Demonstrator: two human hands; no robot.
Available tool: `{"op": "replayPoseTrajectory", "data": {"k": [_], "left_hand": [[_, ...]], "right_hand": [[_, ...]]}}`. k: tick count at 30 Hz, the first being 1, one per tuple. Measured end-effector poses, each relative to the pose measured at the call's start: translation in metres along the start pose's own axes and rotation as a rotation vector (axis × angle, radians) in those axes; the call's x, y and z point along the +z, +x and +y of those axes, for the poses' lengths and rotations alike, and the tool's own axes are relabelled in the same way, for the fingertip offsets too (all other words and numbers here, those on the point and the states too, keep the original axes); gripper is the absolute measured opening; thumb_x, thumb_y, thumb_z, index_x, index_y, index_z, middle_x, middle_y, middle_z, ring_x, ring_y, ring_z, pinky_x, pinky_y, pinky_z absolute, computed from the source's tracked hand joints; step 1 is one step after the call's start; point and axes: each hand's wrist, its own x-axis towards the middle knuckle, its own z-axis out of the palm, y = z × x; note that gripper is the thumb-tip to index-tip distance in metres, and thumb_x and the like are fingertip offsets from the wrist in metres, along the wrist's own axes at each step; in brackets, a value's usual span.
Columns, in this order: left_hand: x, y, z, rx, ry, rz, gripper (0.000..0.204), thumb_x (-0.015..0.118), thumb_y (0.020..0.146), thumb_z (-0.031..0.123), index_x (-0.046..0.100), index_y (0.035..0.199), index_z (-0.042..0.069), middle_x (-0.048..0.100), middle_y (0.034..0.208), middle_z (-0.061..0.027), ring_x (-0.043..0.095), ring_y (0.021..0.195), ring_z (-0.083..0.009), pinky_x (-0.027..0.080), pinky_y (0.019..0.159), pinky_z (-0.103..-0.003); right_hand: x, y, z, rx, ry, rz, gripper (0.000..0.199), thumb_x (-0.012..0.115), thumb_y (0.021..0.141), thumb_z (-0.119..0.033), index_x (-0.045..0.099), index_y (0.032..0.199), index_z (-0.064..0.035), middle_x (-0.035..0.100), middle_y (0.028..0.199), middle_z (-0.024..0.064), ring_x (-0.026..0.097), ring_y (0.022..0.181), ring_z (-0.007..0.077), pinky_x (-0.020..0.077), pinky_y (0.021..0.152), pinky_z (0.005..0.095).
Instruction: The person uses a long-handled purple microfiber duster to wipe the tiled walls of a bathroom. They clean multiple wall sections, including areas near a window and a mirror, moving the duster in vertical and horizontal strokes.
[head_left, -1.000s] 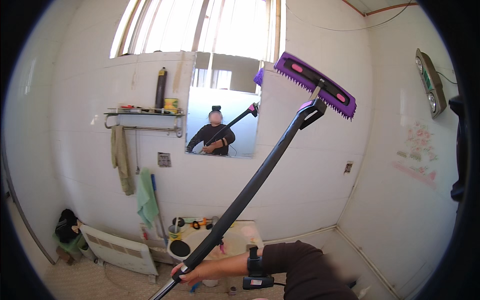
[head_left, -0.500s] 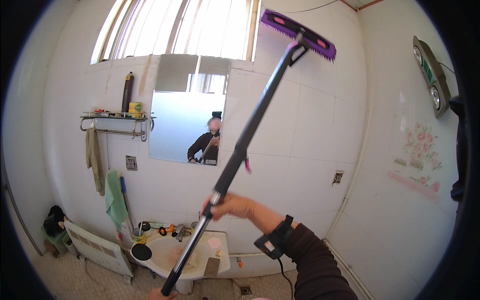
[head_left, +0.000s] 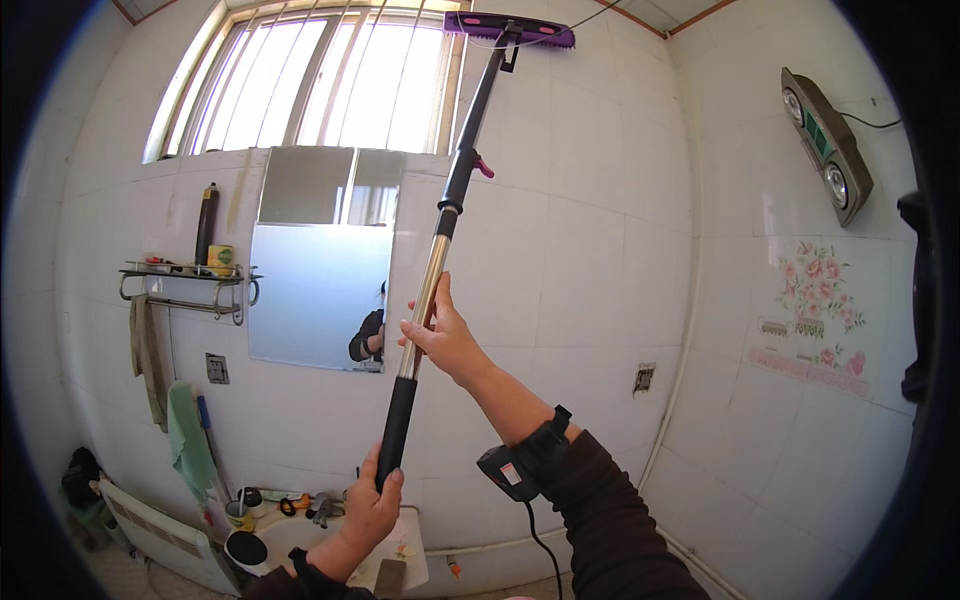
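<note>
A long-handled scrub brush [head_left: 455, 185] with a purple bristled head slants up in front of me, its head high on the tiled wall by the window's right edge. Around the black grip at the pole's lower end, my left hand [head_left: 372, 512] is closed. Higher up, my right hand [head_left: 442, 335] holds the shiny metal section between thumb and fingers. A small pink lever sticks out from the pole's upper part. Whether the bristles press on the tiles is hard to tell. A thin cable crosses near the head.
A barred window [head_left: 310, 85] is above a wall mirror [head_left: 320, 290]. Left of it, a glass shelf [head_left: 180, 272] carries a dark bottle and a yellow can. Below is a washbasin [head_left: 415, 560] with small items. A lamp unit [head_left: 826, 145] hangs on the right wall.
The brush head has moved up and left, toward the window. Both hands have risen with the pole, which stands steeper. My left hand has come further into view.
</note>
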Motion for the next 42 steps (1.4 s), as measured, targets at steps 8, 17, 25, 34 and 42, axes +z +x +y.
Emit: {"op": "replayPoseTrajectory", "data": {"k": [8, 17, 25, 34, 42], "left_hand": [[0.093, 0.089, 0.075, 0.016, -0.215, -0.019, 0.053, 0.047, 0.090, 0.008, 0.029, 0.140, 0.010, 0.045, 0.062, 0.0005, 0.043, 0.045, -0.0065, 0.038, 0.040, -0.023], [0.134, 0.223, 0.206, 0.245, 0.263, 0.158, 0.048, 0.050, 0.091, 0.018, 0.037, 0.137, 0.017, 0.046, 0.062, -0.0024, 0.042, 0.045, -0.0071, 0.038, 0.040, -0.022], [0.094, 0.204, 0.202, 0.220, 0.287, 0.186, 0.054, 0.052, 0.086, 0.015, 0.035, 0.137, 0.008, 0.048, 0.073, -0.0041, 0.044, 0.055, -0.0085, 0.039, 0.045, -0.023], [0.023, 0.265, 0.199, 0.394, 0.408, 0.299, 0.050, 0.053, 0.089, 0.013, 0.039, 0.136, 0.012, 0.045, 0.067, -0.0015, 0.043, 0.053, -0.0083, 0.038, 0.045, -0.022], [-0.036, 0.311, 0.218, 0.319, 0.473, 0.357, 0.044, 0.054, 0.089, 0.017, 0.045, 0.132, 0.015, 0.047, 0.066, -0.0025, 0.044, 0.052, -0.0094, 0.039, 0.043, -0.024]], "right_hand": [[-0.087, 0.020, 0.005, -0.131, -0.115, -0.080, 0.098, 0.061, 0.083, -0.014, -0.020, 0.138, -0.0042, 0.045, 0.112, 0.0182, 0.059, 0.084, 0.0206, 0.0501, 0.072, 0.0290], [-0.160, 0.123, -0.091, -0.205, -0.151, -0.064, 0.046, 0.060, 0.082, -0.011, 0.033, 0.115, 0.0038, 0.052, 0.100, 0.0184, 0.062, 0.084, 0.0243, 0.0569, 0.064, 0.0344], [-0.101, 0.137, -0.092, -0.172, -0.027, 0.000, 0.092, 0.057, 0.080, -0.010, -0.015, 0.134, 0.0049, 0.046, 0.100, 0.0213, 0.058, 0.075, 0.0223, 0.0555, 0.062, 0.0321], [-0.056, 0.207, -0.104, -0.192, -0.001, -0.115, 0.092, 0.054, 0.082, -0.011, -0.021, 0.131, 0.0064, 0.046, 0.099, 0.0217, 0.060, 0.075, 0.0228, 0.0565, 0.063, 0.0328], [-0.009, 0.269, -0.095, -0.249, 0.004, -0.290, 0.067, 0.053, 0.090, -0.022, 0.007, 0.122, 0.0145, 0.054, 0.096, 0.0203, 0.063, 0.074, 0.0249, 0.0582, 0.068, 0.0349]]}}
